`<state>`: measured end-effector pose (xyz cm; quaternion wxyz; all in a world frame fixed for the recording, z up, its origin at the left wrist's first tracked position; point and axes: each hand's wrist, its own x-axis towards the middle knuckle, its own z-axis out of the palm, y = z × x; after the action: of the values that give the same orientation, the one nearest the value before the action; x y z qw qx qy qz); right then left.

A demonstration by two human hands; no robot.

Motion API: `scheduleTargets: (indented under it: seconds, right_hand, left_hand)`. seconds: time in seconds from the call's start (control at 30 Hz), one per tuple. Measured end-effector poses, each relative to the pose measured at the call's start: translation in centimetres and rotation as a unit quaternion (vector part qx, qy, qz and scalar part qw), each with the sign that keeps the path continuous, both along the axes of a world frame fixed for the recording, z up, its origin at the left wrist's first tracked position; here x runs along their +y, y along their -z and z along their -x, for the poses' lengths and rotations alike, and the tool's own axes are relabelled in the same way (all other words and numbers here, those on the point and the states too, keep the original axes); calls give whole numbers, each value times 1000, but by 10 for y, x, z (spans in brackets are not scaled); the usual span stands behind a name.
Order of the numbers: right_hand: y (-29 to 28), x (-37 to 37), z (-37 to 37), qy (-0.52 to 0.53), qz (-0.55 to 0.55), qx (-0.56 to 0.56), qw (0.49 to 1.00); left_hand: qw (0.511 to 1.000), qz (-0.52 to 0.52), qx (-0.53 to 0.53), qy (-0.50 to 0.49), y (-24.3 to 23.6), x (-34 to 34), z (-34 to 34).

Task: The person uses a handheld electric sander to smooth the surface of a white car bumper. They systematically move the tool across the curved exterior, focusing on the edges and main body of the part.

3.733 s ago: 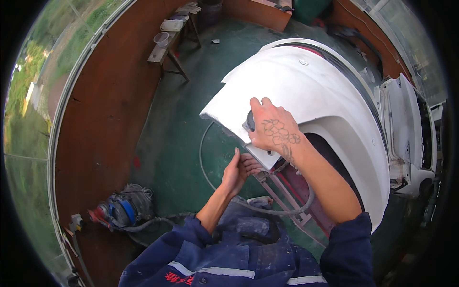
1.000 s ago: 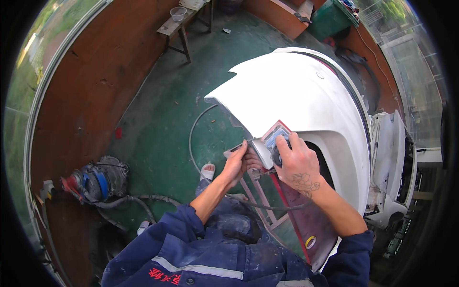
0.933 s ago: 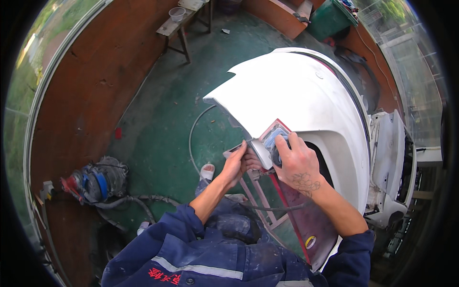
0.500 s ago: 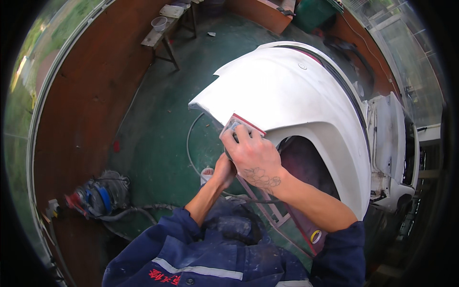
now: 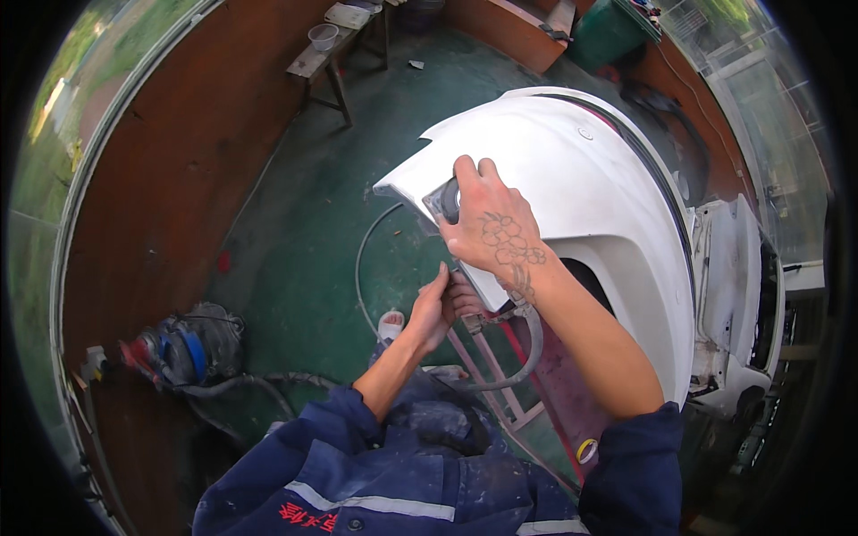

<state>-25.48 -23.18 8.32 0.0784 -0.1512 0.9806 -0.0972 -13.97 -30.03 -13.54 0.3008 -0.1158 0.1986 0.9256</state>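
Observation:
My right hand (image 5: 490, 217) is closed on a grey-and-black hand-held sander (image 5: 444, 202), resting on the upper face of a white curved car body panel (image 5: 554, 179) at its near-left portion; its underside and pad are mostly hidden. A grey hose (image 5: 531, 347) runs down from under that hand. My left hand (image 5: 436, 305) grips the panel's lower edge, thumb up and fingers curled at it. The panel rests above a pink-and-red stand (image 5: 520, 402) with a yellow tape roll (image 5: 587, 451) on it.
A vacuum machine (image 5: 192, 350) with hoses sits lower left by the brown wall (image 5: 161, 196). A wooden bench (image 5: 315, 62) with a plastic cup (image 5: 323, 37) stands at the back. A green bin (image 5: 608, 36) is at back right. Another white car part (image 5: 726, 304) stands at the right.
Since half a second ago, my right hand with the sander has moved up along the panel and turned, fingers pointing away from me. My left hand shows more, still at the panel's edge.

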Motion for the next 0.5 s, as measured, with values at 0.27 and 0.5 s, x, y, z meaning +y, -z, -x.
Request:
scheduleTargets:
  seconds: [0.27, 0.5]
  right_hand:
    - [4, 0, -36, -71, -47, -30, 996]
    - [21, -25, 4, -68, 4, 26, 997]
  left_hand:
    - [990, 86, -90, -60, -41, 5, 5]
    - [997, 72, -10, -18, -19, 2, 5]
